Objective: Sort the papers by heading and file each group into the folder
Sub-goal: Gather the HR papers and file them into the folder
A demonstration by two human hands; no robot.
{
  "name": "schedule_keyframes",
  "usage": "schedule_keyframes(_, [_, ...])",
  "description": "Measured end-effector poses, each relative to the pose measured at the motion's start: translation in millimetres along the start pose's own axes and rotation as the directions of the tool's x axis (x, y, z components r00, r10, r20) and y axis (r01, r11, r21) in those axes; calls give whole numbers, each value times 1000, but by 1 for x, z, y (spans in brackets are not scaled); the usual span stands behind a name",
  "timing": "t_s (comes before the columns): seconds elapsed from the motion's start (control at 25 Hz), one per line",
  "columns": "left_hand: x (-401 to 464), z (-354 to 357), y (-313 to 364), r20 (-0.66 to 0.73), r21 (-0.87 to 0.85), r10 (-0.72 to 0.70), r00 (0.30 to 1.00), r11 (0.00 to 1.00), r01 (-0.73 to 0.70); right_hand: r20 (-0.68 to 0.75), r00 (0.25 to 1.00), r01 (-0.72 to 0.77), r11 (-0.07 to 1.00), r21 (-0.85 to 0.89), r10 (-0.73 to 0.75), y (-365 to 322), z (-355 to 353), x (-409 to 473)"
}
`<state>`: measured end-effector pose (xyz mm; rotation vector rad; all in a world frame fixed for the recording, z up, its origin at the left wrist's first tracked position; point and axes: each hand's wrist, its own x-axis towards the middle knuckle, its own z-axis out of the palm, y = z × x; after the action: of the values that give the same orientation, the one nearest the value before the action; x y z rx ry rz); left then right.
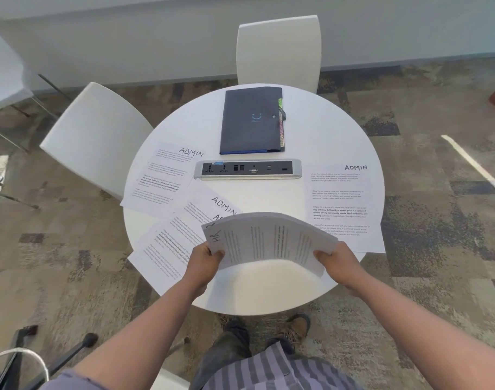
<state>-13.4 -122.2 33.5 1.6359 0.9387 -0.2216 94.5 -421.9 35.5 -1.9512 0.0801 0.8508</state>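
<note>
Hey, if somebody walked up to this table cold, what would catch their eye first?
Probably the curved stack of papers with HR on top, held over the near edge of the round table by the left hand and right hand. Next, the loose ADMIN sheets spread left and right on the table. Then the dark folder, closed, lying at the far side beyond the power strip.

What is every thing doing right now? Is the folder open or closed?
Dark grey snap-button folder: closed, flat on table.
White ADMIN-headed sheets: loose on table.
Curved white paper stack, HR on top: held above table.
Left hand: grips stack.
Right hand: grips stack.
</note>
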Motion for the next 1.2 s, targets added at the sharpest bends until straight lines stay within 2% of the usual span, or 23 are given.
schedule_keyframes(0.12, [7,-15,23,14,-3,69,998,998,-69,46,999,6,1000,30,-7,-18,-9,-1])
schedule_keyframes(0.24, [17,-30,52,-71,-65,114,991,991,-119,113,993,-1,988,154,-17,-36,-17,2])
schedule_keyframes(0.32, [21,-35,67,-153,-278,57,987,956,-98,116,993,-16,953,302,-20,-43,-19,4])
schedule_keyframes(0.36, [21,-37,73,-160,-420,-3,987,905,-65,106,994,-32,918,396,-11,-46,-19,6])
schedule_keyframes(0.44, [19,-37,83,-76,-608,-78,994,794,16,77,997,-54,813,580,11,-53,-18,9])
schedule_keyframes(0.48, [17,-34,88,0,-638,-78,997,767,60,62,998,-56,760,648,20,-57,-16,9])
schedule_keyframes(0.6, [3,-8,109,200,-616,-6,980,777,130,28,998,-53,649,759,49,-71,-4,11])
schedule_keyframes(0.68, [0,10,122,262,-594,31,965,793,136,33,999,-46,609,792,32,-81,9,15])
schedule_keyframes(0.92, [23,18,138,242,-691,102,965,716,98,-1,1000,17,594,805,-27,-108,55,22])
schedule_keyframes(1.08, [50,-19,141,204,-618,129,970,786,26,-44,998,66,647,759,-51,-129,70,28])
schedule_keyframes(1.2, [74,-56,138,255,-494,131,958,869,12,-54,998,55,669,741,-23,-141,60,32])
